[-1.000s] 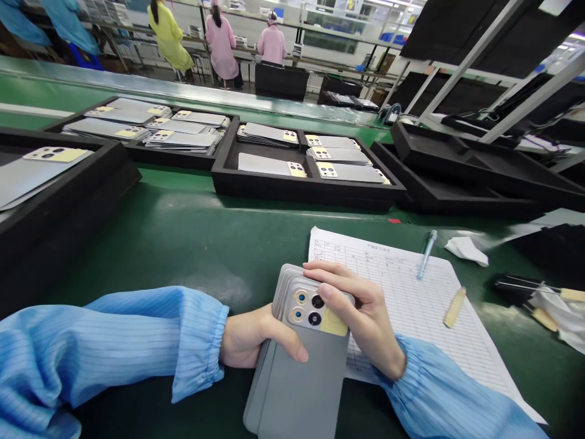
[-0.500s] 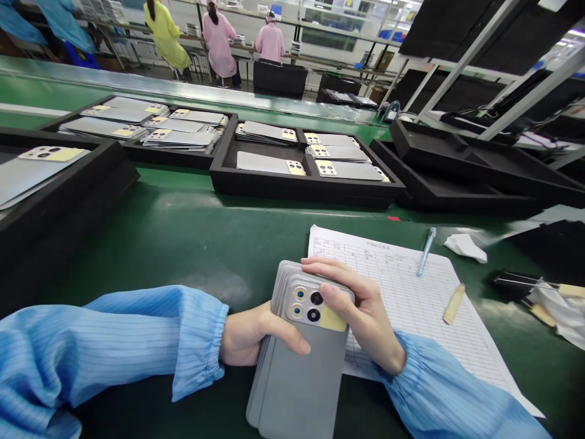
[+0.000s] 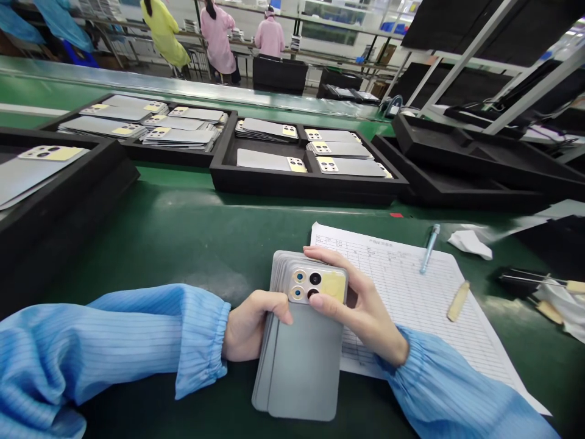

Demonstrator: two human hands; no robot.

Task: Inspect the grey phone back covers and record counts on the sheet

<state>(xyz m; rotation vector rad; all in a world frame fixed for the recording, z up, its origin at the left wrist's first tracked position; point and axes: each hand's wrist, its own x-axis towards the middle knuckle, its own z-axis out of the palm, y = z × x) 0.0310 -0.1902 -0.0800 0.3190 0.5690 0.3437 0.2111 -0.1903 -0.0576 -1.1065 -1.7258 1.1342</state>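
Note:
A fanned stack of grey phone back covers (image 3: 304,366) is held over the green table, camera end away from me. The top cover has a pale camera plate with lens rings and yellow film. My left hand (image 3: 253,323) grips the stack's left edge, thumb on the top cover and fingers hidden underneath. Around the upper right corner curls my right hand (image 3: 354,299); its thumb lies on the camera plate by the lower lens, and its fingers reach over the far edge. Beneath the right hand and forearm is a printed form sheet (image 3: 411,305).
Black trays (image 3: 311,189) holding stacked phone covers line the back, with another tray (image 3: 91,183) at left. More trays (image 3: 475,195) are piled at right. A pen (image 3: 429,249) and a beige stick (image 3: 458,301) lie on the sheet, near crumpled white paper (image 3: 470,244). Co-workers sit far behind.
The stack has moved slightly away from me and its lower end now shows fully. My left thumb has drawn back left; my right thumb has slid down toward the lower lens.

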